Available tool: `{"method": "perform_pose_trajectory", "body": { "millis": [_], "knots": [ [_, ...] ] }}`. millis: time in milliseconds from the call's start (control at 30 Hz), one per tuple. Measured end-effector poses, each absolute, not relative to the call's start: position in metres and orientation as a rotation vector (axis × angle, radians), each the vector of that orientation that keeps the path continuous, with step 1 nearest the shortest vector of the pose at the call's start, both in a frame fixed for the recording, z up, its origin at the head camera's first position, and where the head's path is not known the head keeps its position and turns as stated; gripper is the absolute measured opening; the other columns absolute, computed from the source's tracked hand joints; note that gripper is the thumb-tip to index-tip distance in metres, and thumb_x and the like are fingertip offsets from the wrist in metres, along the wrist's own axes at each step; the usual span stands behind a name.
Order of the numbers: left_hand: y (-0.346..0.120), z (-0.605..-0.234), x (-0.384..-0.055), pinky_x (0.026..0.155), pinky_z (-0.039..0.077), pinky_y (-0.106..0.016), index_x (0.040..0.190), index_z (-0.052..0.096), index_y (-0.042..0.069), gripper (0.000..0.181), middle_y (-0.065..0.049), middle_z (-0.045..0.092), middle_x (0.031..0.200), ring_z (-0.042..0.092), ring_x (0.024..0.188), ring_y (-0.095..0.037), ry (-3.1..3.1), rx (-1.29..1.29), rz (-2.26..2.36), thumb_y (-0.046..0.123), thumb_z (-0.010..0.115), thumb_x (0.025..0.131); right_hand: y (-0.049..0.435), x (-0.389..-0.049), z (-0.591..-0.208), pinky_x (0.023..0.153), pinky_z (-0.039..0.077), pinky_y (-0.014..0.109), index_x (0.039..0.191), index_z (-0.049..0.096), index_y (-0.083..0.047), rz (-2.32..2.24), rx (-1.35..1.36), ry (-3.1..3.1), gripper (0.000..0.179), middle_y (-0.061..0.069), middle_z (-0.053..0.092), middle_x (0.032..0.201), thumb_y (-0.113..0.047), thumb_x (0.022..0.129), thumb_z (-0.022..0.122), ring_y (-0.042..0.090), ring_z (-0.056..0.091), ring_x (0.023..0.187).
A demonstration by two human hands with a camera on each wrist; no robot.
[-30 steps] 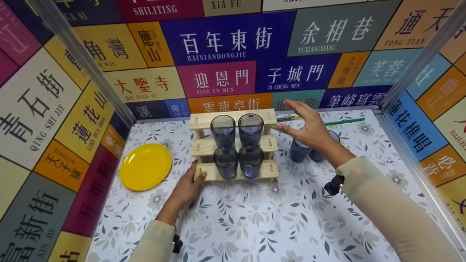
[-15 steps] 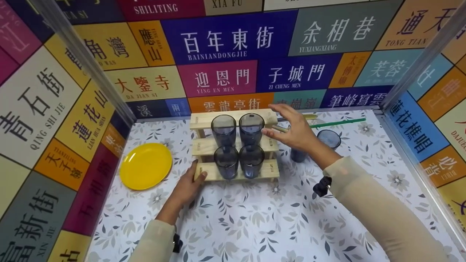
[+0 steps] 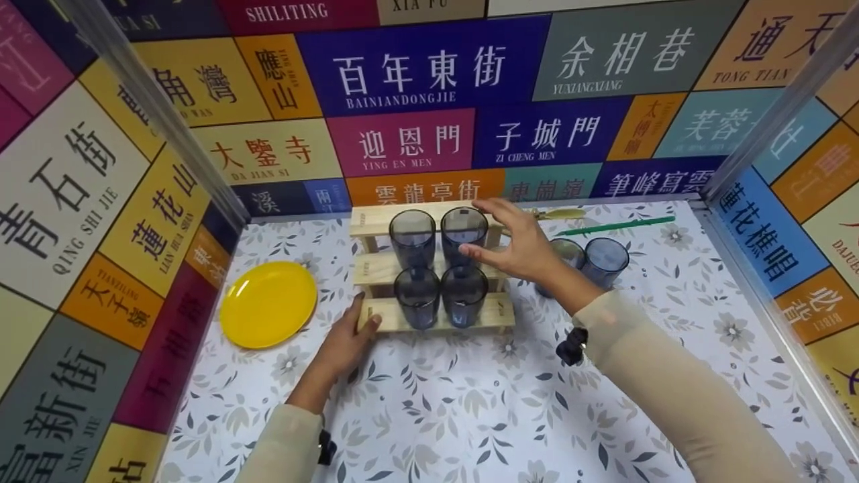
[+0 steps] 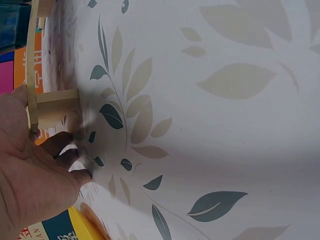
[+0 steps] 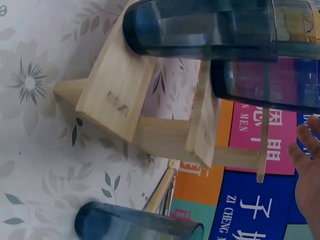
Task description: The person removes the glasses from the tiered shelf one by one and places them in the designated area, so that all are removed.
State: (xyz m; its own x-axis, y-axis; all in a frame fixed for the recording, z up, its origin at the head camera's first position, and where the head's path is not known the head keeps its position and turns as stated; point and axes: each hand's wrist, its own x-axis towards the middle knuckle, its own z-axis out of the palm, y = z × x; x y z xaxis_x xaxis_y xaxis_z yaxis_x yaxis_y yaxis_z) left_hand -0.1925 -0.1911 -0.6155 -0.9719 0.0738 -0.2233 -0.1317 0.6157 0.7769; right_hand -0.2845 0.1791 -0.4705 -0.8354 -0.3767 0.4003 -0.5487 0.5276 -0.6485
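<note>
A three-tier wooden rack carries two dark blue-grey glasses on its front tier, a left one and a right one. Behind them stand a back left glass and a back right glass. My left hand grips the left end of the lowest tier, thumb on top and fingers below, as the left wrist view also shows. My right hand is spread beside the back right glass, thumb in front and fingers behind its rim. In the right wrist view, its fingertips lie near that glass.
Two more glasses, a near one and one partly behind the right forearm, stand on the floral tabletop. A green straw and a gold-coloured utensil lie behind them. A yellow plate sits left of the rack.
My right hand has moved left, from above the table glasses to the back right glass on the rack, uncovering the table glasses and gold utensil. The left hand keeps its grip.
</note>
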Motion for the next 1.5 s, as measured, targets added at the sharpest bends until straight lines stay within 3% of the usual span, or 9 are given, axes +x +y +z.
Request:
{"method": "perform_pose_trajectory", "body": {
  "millis": [333, 600, 833, 1300, 1500],
  "knots": [
    [-0.189, -0.615, -0.193, 0.135, 0.028, -0.063, 0.180, 0.017, 0.020, 0.081, -0.024, 0.028, 0.181, 0.033, 0.166, -0.046, 2.620, -0.060, 1.273, 0.054, 0.053, 0.115, 0.166, -0.286, -0.475, 0.120, 0.048, 0.058, 0.162, 0.057, -0.016, 1.192, 0.757, -2.585, 0.087, 0.007, 0.067, 0.153, -0.050, 0.090, 0.092, 0.032, 0.063, 0.142],
    [-0.190, -0.611, -0.195, 0.137, 0.024, -0.062, 0.180, 0.015, 0.023, 0.080, -0.022, 0.024, 0.183, 0.027, 0.169, -0.044, 2.611, -0.084, 1.270, 0.056, 0.051, 0.116, 0.159, -0.289, -0.475, 0.115, 0.052, 0.055, 0.164, 0.052, -0.015, 1.212, 0.700, -2.625, 0.090, 0.010, 0.069, 0.148, -0.051, 0.091, 0.091, 0.032, 0.066, 0.134],
    [-0.189, -0.612, -0.195, 0.136, 0.024, -0.063, 0.180, 0.016, 0.024, 0.080, -0.022, 0.025, 0.183, 0.028, 0.168, -0.045, 2.614, -0.070, 1.261, 0.057, 0.050, 0.115, 0.156, -0.290, -0.477, 0.120, 0.050, 0.056, 0.165, 0.051, -0.012, 1.236, 0.648, -2.650, 0.094, 0.014, 0.066, 0.153, -0.049, 0.089, 0.093, 0.036, 0.064, 0.139],
    [-0.189, -0.613, -0.194, 0.135, 0.028, -0.062, 0.179, 0.018, 0.018, 0.080, -0.025, 0.030, 0.180, 0.035, 0.165, -0.046, 2.631, -0.043, 1.274, 0.051, 0.053, 0.116, 0.153, -0.291, -0.474, 0.102, 0.057, 0.053, 0.157, 0.058, -0.010, 1.224, 0.663, -2.651, 0.087, 0.013, 0.074, 0.137, -0.049, 0.088, 0.094, 0.033, 0.070, 0.118],
    [-0.190, -0.615, -0.194, 0.135, 0.028, -0.062, 0.179, 0.018, 0.017, 0.080, -0.024, 0.030, 0.180, 0.035, 0.165, -0.046, 2.625, -0.046, 1.281, 0.051, 0.053, 0.116, 0.155, -0.290, -0.471, 0.109, 0.054, 0.056, 0.153, 0.061, -0.010, 1.190, 0.653, -2.633, 0.086, 0.013, 0.075, 0.134, -0.049, 0.085, 0.096, 0.036, 0.070, 0.122]
  ]
}}
